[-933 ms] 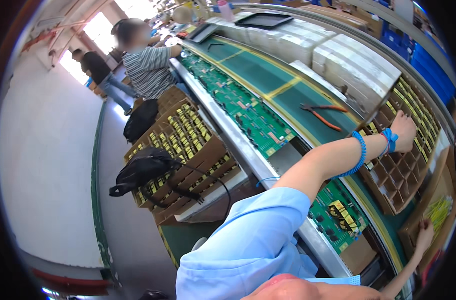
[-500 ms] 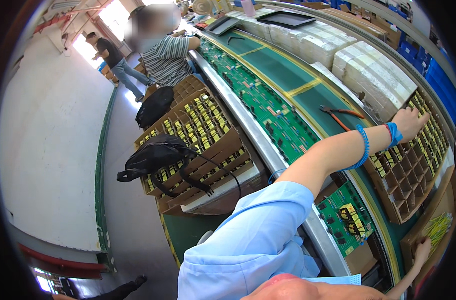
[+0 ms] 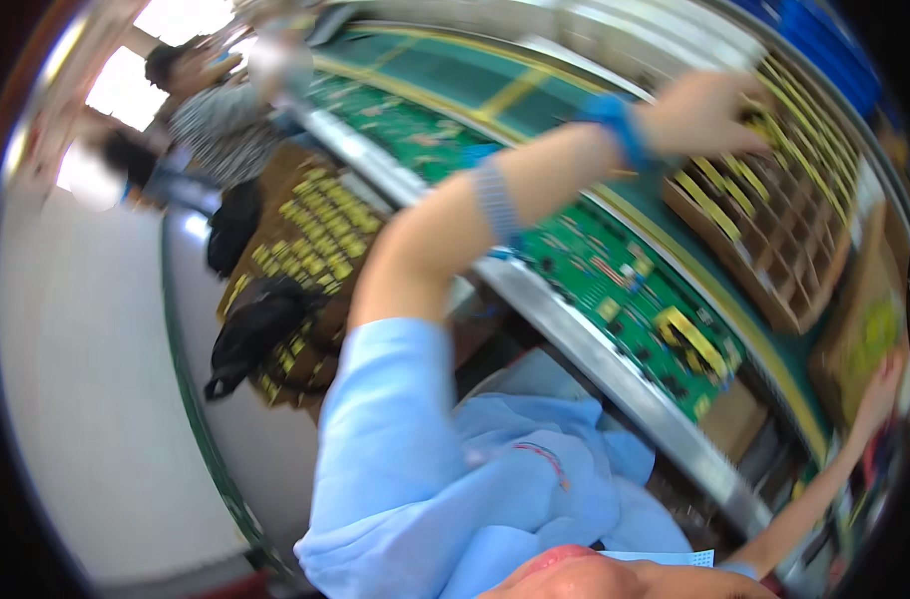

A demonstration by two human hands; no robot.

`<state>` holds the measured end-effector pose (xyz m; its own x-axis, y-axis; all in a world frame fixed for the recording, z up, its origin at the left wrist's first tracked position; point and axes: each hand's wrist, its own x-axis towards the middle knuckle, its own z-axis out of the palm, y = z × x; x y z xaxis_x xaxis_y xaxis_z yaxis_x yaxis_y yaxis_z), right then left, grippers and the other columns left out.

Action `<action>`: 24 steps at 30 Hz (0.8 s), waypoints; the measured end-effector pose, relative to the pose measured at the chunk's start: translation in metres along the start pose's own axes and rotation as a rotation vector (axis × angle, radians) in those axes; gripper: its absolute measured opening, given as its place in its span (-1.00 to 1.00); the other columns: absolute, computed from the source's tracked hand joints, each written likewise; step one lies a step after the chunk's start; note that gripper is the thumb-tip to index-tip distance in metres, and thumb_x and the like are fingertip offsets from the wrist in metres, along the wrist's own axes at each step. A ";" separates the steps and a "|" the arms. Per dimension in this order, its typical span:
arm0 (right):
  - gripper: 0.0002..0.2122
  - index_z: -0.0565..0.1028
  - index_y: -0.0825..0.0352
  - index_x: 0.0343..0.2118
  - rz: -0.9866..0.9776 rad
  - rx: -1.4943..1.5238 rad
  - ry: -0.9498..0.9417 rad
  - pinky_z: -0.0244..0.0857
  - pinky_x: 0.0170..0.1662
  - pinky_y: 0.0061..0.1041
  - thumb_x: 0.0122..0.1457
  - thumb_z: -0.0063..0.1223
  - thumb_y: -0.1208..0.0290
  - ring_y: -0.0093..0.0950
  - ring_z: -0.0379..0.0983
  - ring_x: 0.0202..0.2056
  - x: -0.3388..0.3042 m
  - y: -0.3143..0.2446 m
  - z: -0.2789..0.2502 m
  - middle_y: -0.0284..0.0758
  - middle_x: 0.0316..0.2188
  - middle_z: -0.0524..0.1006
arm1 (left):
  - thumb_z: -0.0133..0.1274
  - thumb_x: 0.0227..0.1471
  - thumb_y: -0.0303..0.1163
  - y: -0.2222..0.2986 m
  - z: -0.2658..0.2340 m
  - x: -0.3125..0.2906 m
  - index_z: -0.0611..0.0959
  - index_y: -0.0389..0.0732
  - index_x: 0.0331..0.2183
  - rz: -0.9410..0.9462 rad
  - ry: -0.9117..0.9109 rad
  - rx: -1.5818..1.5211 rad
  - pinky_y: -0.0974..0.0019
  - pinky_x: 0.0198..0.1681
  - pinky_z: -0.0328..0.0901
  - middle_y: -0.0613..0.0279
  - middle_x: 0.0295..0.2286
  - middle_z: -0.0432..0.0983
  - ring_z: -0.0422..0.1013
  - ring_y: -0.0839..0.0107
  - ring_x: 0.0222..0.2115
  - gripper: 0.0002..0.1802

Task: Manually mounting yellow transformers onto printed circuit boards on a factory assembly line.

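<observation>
My left hand (image 3: 704, 112) is over the divided cardboard tray (image 3: 789, 299), blurred by motion. Its thumb and fingers look curled round a small yellow and dark component, perhaps one of the yellow-taped transformers (image 3: 709, 205) standing in the cells. A blue band and a coiled blue cord circle that arm. At the far right, my right hand (image 3: 882, 384) touches or hovers by a yellow-green bundle (image 3: 880, 324) in a cardboard box (image 3: 842, 359); its fingers are smeared. Between my arms lies a green circuit board (image 3: 615, 309) with a larger yellow-and-black transformer (image 3: 692, 339) on it.
A metal rail (image 3: 595, 344) edges the line, with more boards (image 3: 405, 135) farther along. White foam blocks (image 3: 665, 40) stand behind. At left are a carton of yellow parts (image 3: 320, 225) and a black bag (image 3: 260, 334). Two other people are at the far left.
My view has swung, shifting the scene. My left hand has drawn back from the tray's far rows toward its near left side. My right hand has moved onto the yellow-green bundle's lower end.
</observation>
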<state>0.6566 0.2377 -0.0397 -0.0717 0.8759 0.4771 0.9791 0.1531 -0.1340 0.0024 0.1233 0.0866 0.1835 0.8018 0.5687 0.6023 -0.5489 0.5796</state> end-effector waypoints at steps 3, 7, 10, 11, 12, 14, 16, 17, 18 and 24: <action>-0.68 0.41 0.32 0.10 0.051 0.711 -0.027 0.25 0.07 -0.59 0.30 -0.03 0.41 -0.50 0.44 0.01 -0.020 -0.130 -0.041 -0.28 -0.02 0.52 | 0.28 -0.06 -0.29 0.009 -0.017 -0.063 0.59 -0.22 -0.11 -0.169 -0.115 -0.240 0.35 -0.18 0.43 0.12 -0.36 0.59 0.53 0.44 -0.31 -0.55; -0.76 0.48 0.26 -0.01 0.063 0.697 -0.058 0.16 -0.33 -0.78 0.29 0.01 0.40 -0.75 0.45 -0.24 -0.079 -0.249 -0.097 -0.48 -0.26 0.58 | 0.16 0.02 -0.60 0.005 -0.007 -0.120 0.46 -0.30 0.04 -0.465 -0.331 -0.489 0.39 0.01 0.33 0.24 -0.14 0.46 0.41 0.51 -0.10 -0.50; -0.80 0.47 0.28 -0.06 0.070 0.856 -0.169 0.19 -0.36 -0.77 0.31 -0.04 0.37 -0.74 0.42 -0.39 -0.104 -0.284 -0.101 -0.47 -0.35 0.57 | 0.12 0.03 -0.65 0.012 -0.002 -0.146 0.46 -0.28 0.02 -0.665 -0.417 -0.414 0.47 -0.07 0.34 0.28 -0.18 0.45 0.39 0.58 -0.17 -0.52; -0.81 0.47 0.28 -0.07 0.063 0.898 -0.205 0.19 -0.38 -0.77 0.32 -0.05 0.37 -0.74 0.41 -0.42 -0.111 -0.290 -0.101 -0.46 -0.37 0.56 | 0.11 0.03 -0.66 0.011 0.002 -0.153 0.46 -0.28 0.02 -0.709 -0.419 -0.405 0.47 -0.08 0.34 0.28 -0.18 0.45 0.39 0.58 -0.18 -0.52; -0.81 0.47 0.28 -0.07 0.076 0.899 -0.208 0.19 -0.38 -0.77 0.32 -0.05 0.37 -0.74 0.41 -0.42 -0.117 -0.293 -0.102 -0.46 -0.37 0.56 | 0.11 0.03 -0.66 0.012 0.005 -0.158 0.46 -0.28 0.02 -0.713 -0.432 -0.405 0.47 -0.08 0.34 0.28 -0.18 0.45 0.39 0.58 -0.18 -0.52; -0.82 0.47 0.31 -0.10 0.109 0.868 -0.280 0.18 -0.43 -0.78 0.33 -0.07 0.38 -0.74 0.39 -0.46 -0.126 -0.299 -0.104 -0.45 -0.43 0.53 | 0.14 0.03 -0.64 0.015 0.012 -0.164 0.47 -0.25 0.01 -0.707 -0.378 -0.513 0.49 -0.14 0.37 0.22 -0.18 0.51 0.44 0.56 -0.20 -0.53; -0.83 0.46 0.33 -0.11 0.104 0.906 -0.332 0.19 -0.45 -0.77 0.33 -0.08 0.40 -0.73 0.39 -0.47 -0.130 -0.304 -0.103 -0.44 -0.44 0.51 | 0.13 0.03 -0.65 0.019 0.016 -0.163 0.46 -0.26 0.02 -0.711 -0.398 -0.515 0.48 -0.13 0.38 0.20 -0.16 0.50 0.44 0.55 -0.18 -0.52; -0.83 0.46 0.35 -0.12 0.087 0.943 -0.380 0.20 -0.47 -0.77 0.33 -0.08 0.41 -0.72 0.38 -0.47 -0.132 -0.308 -0.101 -0.43 -0.46 0.49 | 0.13 0.03 -0.66 0.021 0.019 -0.164 0.45 -0.26 0.02 -0.710 -0.407 -0.516 0.47 -0.11 0.39 0.19 -0.13 0.50 0.45 0.54 -0.17 -0.52; -0.85 0.47 0.37 -0.14 0.041 0.954 -0.416 0.24 -0.46 -0.75 0.31 -0.07 0.47 -0.71 0.38 -0.47 -0.134 -0.315 -0.101 -0.42 -0.46 0.46 | 0.13 0.03 -0.65 0.025 0.022 -0.165 0.46 -0.26 0.02 -0.701 -0.411 -0.569 0.48 -0.11 0.39 0.18 -0.13 0.49 0.45 0.53 -0.15 -0.51; -0.87 0.48 0.39 -0.17 -0.031 1.002 -0.391 0.24 -0.45 -0.75 0.26 -0.01 0.52 -0.71 0.39 -0.47 -0.138 -0.320 -0.106 -0.42 -0.48 0.47 | 0.16 0.01 -0.64 0.043 0.034 -0.158 0.48 -0.24 -0.02 -0.719 -0.508 -0.501 0.41 -0.18 0.40 0.20 -0.26 0.48 0.43 0.51 -0.26 -0.55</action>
<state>0.3736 0.0194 0.0298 -0.3240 0.9235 0.2052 0.3865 0.3272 -0.8623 0.0259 -0.0188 0.0022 0.2849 0.9228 -0.2595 0.3265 0.1612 0.9314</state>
